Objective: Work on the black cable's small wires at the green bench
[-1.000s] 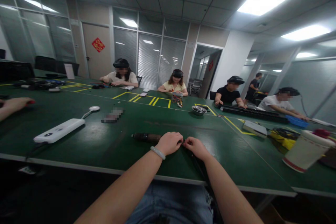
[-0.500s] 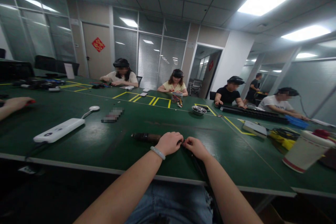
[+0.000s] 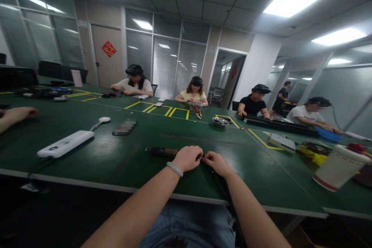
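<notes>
A dark cylindrical tool (image 3: 161, 152) lies on the green table, its narrow tip pointing left. My left hand (image 3: 188, 159), with a pale bangle at the wrist, is wrapped round the tool's right end. Close beside it, my right hand (image 3: 216, 162) is closed in a pinch at the dark cable (image 3: 219, 184), near where it meets the tool. The cable runs down over the table's front edge between my arms. My fingers hide the joint between tool and cable.
On the left lie a white power strip (image 3: 66, 144) and a blurred flat object (image 3: 124, 127); another person's hand (image 3: 19, 117) reaches in. A metal bowl (image 3: 220, 122) stands ahead, a white box (image 3: 281, 142) and large cup (image 3: 338, 168) at right. Several people sit across the table.
</notes>
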A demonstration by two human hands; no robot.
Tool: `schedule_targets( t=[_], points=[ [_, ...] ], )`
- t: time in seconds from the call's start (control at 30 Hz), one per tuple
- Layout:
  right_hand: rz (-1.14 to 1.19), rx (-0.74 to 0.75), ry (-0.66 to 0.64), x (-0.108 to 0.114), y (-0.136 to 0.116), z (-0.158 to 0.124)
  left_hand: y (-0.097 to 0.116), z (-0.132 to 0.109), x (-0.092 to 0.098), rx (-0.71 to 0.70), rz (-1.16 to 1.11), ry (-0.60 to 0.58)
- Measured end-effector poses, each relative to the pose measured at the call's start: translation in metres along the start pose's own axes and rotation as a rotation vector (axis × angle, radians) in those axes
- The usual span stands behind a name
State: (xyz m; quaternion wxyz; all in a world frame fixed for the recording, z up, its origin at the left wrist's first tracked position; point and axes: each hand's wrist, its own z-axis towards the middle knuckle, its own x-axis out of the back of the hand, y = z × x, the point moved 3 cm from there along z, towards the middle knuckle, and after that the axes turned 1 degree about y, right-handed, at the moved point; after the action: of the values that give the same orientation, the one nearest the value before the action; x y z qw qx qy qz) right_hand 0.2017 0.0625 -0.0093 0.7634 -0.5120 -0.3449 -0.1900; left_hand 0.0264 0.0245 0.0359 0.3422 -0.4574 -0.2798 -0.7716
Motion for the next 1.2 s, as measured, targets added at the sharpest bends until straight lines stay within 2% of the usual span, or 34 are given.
schedule_targets(
  t=[0.17,0.47,0.7,0.93,1.2],
  points=[
    [0.022,0.007,-0.003,0.0002,-0.0013,-0.0002,0.0010,-0.0002,0.0016,0.035,0.005,0.005],
    [0.030,-0.002,-0.013,0.0020,-0.0057,-0.0015,0.0004,-0.0003,-0.0018,-0.020,0.019,0.006],
    [0.022,0.009,0.000,0.0038,-0.0078,-0.0019,-0.0003,0.0010,-0.0011,0.048,0.021,-0.004],
    [0.005,0.023,0.004,0.0016,-0.0033,-0.0006,0.0014,0.0000,0.0004,-0.023,0.017,0.003],
    [-0.006,0.022,0.004,0.0009,-0.0008,0.0001,0.0010,-0.0002,-0.0001,0.030,0.031,0.006]
  ],
)
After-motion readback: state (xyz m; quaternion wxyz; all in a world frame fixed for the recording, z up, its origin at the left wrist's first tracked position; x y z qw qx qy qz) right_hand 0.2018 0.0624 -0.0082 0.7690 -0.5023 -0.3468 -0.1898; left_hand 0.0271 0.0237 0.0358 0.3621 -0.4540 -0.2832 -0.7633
